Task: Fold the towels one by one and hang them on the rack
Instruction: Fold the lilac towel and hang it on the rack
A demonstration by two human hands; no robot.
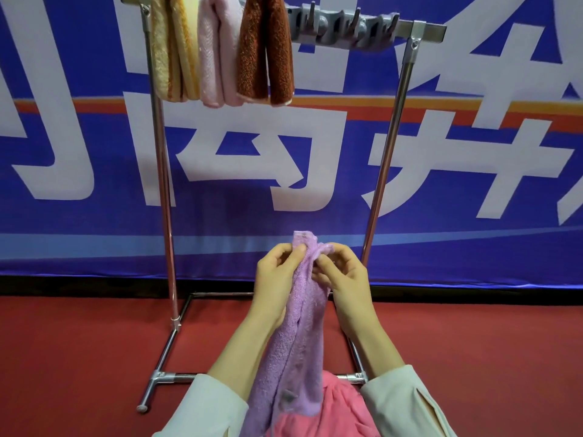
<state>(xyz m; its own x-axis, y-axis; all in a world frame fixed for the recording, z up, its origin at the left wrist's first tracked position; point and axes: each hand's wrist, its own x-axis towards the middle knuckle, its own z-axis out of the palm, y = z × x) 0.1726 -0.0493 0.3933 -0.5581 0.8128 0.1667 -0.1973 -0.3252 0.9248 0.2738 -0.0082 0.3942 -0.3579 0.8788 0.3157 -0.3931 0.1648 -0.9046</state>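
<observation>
Folding step, not yet hung. Left hand (pixel 277 272) and right hand (pixel 344 279) both pinch the top edge of the lilac towel (pixel 296 342), fingertips close together. The cloth hangs bunched below the grip, between the forearms. Next probably: match corners, halve it, lift to the rack (pixel 422 28) well above the grip, into the bare bar right of the brown towel (pixel 265 52). No containers in view. A pink towel (pixel 331 411) lies under the hanging end.

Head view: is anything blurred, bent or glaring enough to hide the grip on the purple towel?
Head view: even light, only thin highlights on the rack poles. Head view: wide-angle lens splays the poles apart toward the top. Head view: left hand and right hand look fairly sharp where they pinch the purple towel, so the grip reads clearly.
</observation>
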